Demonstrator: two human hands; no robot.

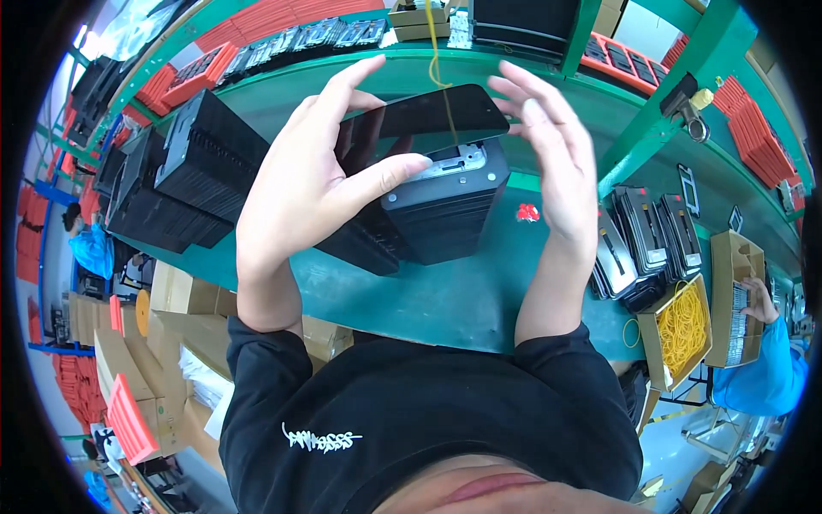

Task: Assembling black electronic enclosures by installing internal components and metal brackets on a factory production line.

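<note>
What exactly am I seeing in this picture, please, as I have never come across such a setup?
There is no robot here: these are a person's own bare hands, seen from a wide fisheye camera worn on the head, looking down, so edges look curved. The left hand holds a glossy dark panel, tilted above a stack of black frames. The right hand is open at the panel's right end; whether it touches is hard to tell. On the green workbench are also tall black stacks to the left and a small red item.
</note>
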